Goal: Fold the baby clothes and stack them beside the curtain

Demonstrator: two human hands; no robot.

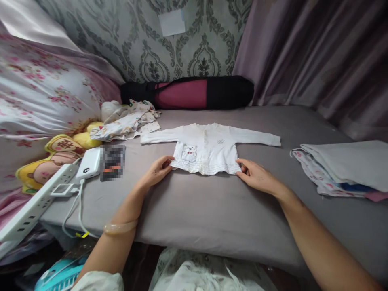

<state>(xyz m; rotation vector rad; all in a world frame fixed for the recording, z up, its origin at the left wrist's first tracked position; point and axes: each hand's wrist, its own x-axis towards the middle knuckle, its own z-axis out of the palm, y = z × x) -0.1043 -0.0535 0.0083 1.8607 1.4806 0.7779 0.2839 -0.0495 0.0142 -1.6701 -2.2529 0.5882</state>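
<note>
A small white long-sleeved baby shirt [209,147] with a bear picture on its front lies spread flat on the grey bed sheet [212,210]. Its sleeves stretch out to both sides, and the hem faces me. My left hand [159,169] pinches the hem's left corner between thumb and fingers. At the right corner of the hem, my right hand [254,173] grips the cloth the same way. Both hands rest low, close to the sheet.
On the right lies a stack of folded cloths [342,165]. Crumpled printed clothes [130,121] and yellow plush toys [51,161] lie left. Nearer are a white power bank [89,161] with cables and a power strip [39,202]. A black and maroon long bag [184,93] lies along the wall.
</note>
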